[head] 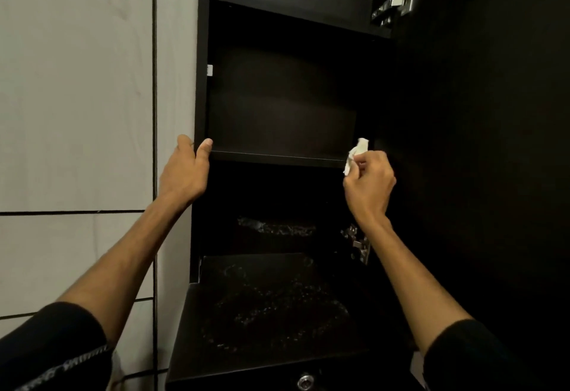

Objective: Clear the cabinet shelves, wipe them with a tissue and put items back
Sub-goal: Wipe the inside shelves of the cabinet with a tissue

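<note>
Gripping the cabinet point(202, 51) left side panel, the left hand point(185, 171) has its thumb on the front edge of the middle shelf point(277, 156) and fingers wrapped around the panel's outer face. Right hand point(368, 181) is clenched on a crumpled white tissue point(356, 153), held at the right end of that same shelf's front edge. Shelf looks bare, as does the one above it. Below the shelf: a dark speckled surface point(265, 307). Tiled wall point(77, 97) left of the cabinet.
</note>
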